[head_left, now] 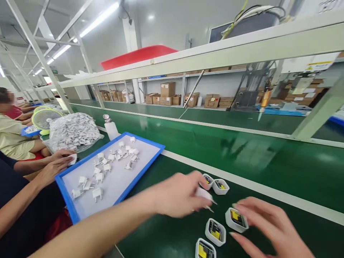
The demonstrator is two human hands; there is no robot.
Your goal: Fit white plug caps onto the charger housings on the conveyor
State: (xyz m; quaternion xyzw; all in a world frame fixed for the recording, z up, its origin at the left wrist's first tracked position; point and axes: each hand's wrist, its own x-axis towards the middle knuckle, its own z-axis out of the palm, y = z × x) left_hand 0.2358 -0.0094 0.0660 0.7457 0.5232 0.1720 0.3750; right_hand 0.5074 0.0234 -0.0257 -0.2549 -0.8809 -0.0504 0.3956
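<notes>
My left hand is closed on a white two-pin plug, its metal pins pointing down and right. Just beyond it, two white square housings with black and yellow parts inside stand side by side. My right hand has thumb and fingers spread around another white housing, a fingertip at its upper rim and the thumb below, apart from it. Nearer to me sit two more open housings, one in front of the other.
A blue-rimmed tray holds several white plugs. Behind it are a white pump bottle and a clear bag full of white parts. A co-worker's hands hold a white piece at the left. A green belt runs beyond the white strip.
</notes>
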